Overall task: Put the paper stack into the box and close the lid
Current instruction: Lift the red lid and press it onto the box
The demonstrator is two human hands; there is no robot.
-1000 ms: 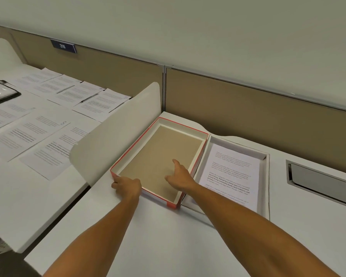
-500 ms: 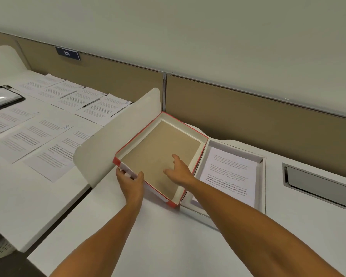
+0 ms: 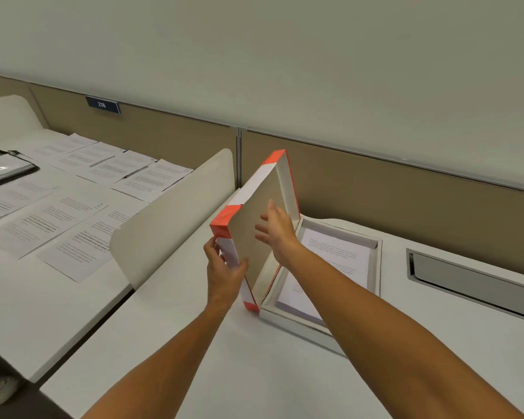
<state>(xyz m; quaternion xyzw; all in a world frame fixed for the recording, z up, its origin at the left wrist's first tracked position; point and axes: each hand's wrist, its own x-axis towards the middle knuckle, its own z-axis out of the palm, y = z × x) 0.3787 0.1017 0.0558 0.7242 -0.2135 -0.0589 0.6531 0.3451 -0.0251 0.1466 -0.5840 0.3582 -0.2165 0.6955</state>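
Red-and-white lid (image 3: pixel 256 219), white box (image 3: pixel 375 267)

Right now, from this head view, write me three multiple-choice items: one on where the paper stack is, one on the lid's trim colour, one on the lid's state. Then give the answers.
1. Where is the paper stack?
A. On the left desk
B. Inside the white box
C. In the left hand

2. What colour trims the lid?
A. Blue
B. Green
C. Orange-red

3. What state is the lid in?
A. Tilted up on edge beside the box
B. Closed over the box
C. Flat on the floor

Answers:
1 B: the printed top sheet lies within the box walls.
2 C: the lid's corners and edges are orange-red.
3 A: the left hand grips its near edge, the right hand is at its inner face, and the box is uncovered.
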